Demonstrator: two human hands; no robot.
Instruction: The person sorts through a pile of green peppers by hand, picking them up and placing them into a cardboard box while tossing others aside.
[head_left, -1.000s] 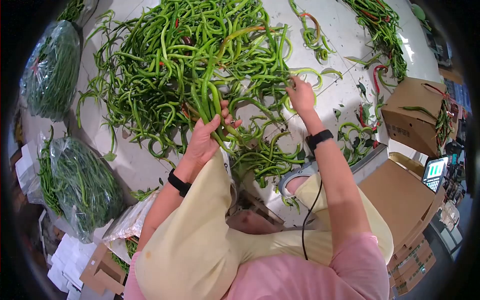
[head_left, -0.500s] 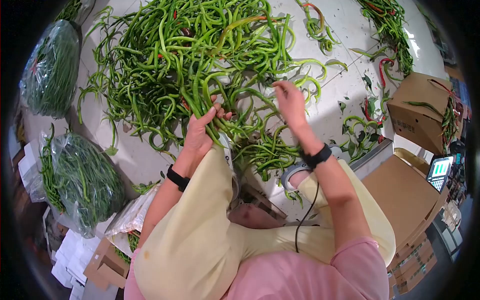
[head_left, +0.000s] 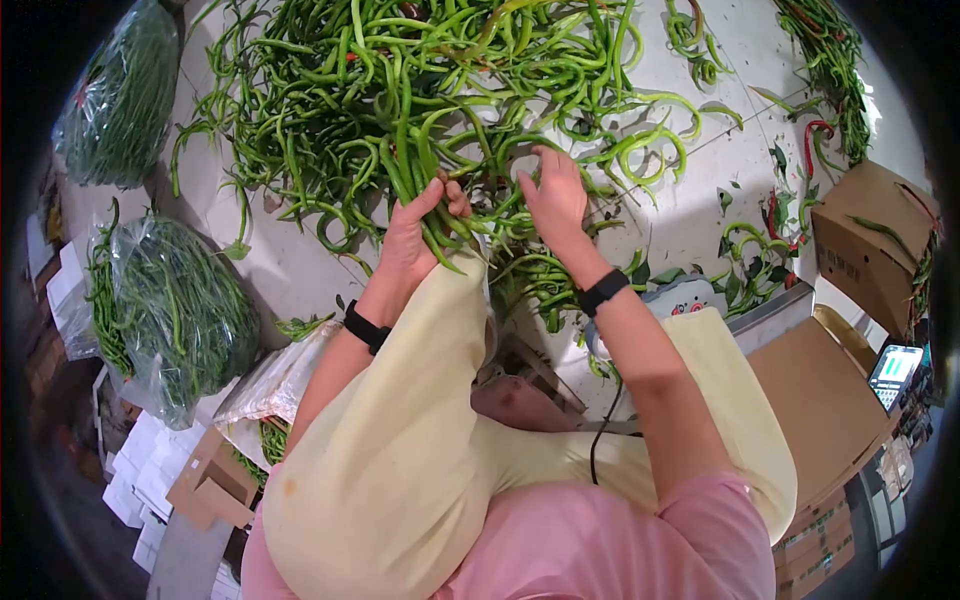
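My left hand (head_left: 420, 225) is closed around a bunch of long green chili peppers (head_left: 405, 165), just above my knee; their lower ends stick out below the fist. To its right, my right hand (head_left: 556, 198) hovers low over the near edge of the pile, thumb and forefinger apart, with nothing visible between them. Its other fingertips are partly hidden. A large heap of loose green chili peppers (head_left: 320, 110) spreads over the floor beyond both hands. A smaller cluster of green peppers (head_left: 545, 285) lies beneath my right wrist.
Two clear plastic bags of green peppers (head_left: 185, 300) (head_left: 120, 100) stand at the left. On the right are a cardboard box (head_left: 870, 235), a larger flattened carton (head_left: 815, 400) and a lit phone (head_left: 895, 375). More peppers (head_left: 825, 60) lie at the upper right. A dark cable (head_left: 597, 440) crosses my lap.
My right hand has come lower and leftward over the pile, closer to my left hand. The left hand still grips its bunch. The whole view has shifted slightly.
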